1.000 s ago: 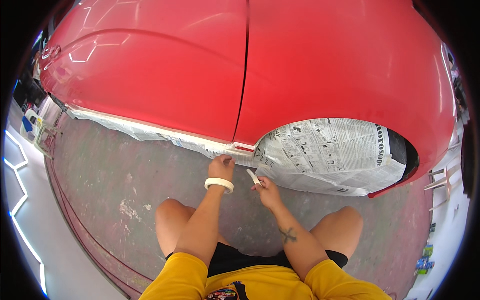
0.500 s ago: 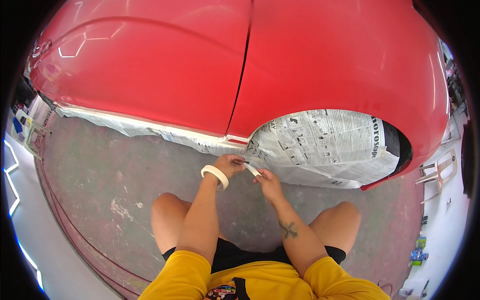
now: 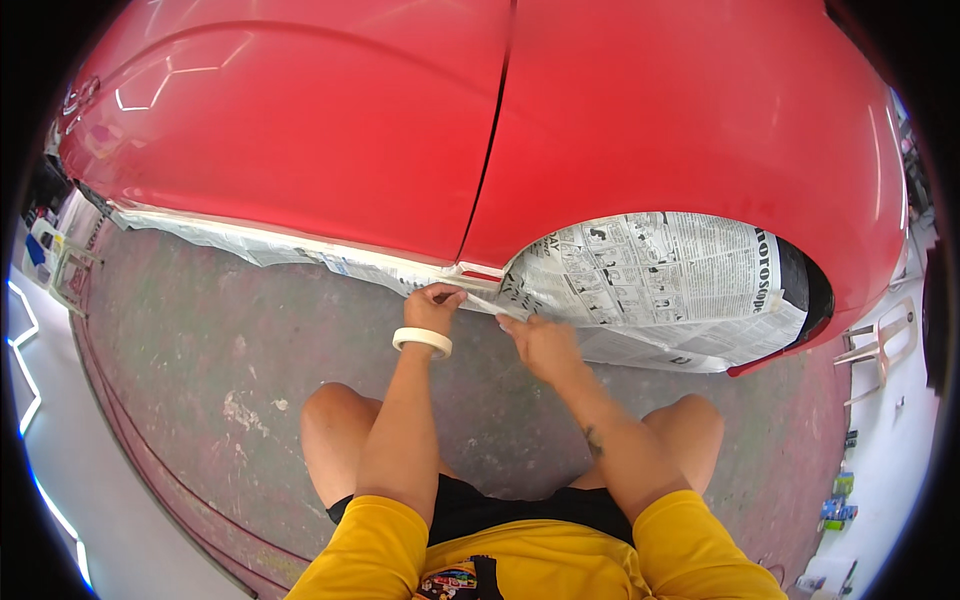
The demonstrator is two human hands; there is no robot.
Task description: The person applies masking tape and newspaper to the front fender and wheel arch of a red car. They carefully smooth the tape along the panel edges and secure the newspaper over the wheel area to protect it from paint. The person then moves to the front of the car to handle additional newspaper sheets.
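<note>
A short strip of pale masking tape point(image 3: 488, 305) stretches between my two hands, just below the red car's sill point(image 3: 480, 270). My left hand point(image 3: 434, 304) pinches the strip's left end, close to the paper-covered lower edge. A roll of masking tape point(image 3: 422, 343) hangs around my left wrist like a bracelet. My right hand point(image 3: 543, 346) grips the other end, its fingers partly hidden behind its back. Beside it, newspaper point(image 3: 640, 275) covers the wheel opening, and more newspaper point(image 3: 345, 265) is taped along the bottom of the door.
The red car body point(image 3: 350, 120) spans the far side, with a dark door gap point(image 3: 487, 140). A pale plastic chair point(image 3: 880, 345) stands at the right and another chair point(image 3: 70, 270) at the far left. Worn concrete floor point(image 3: 240, 350) lies below.
Both hands have moved apart and closer to the sill, the left one leftward and up. The tape strip is now stretched nearly level beside the car's lower edge.
</note>
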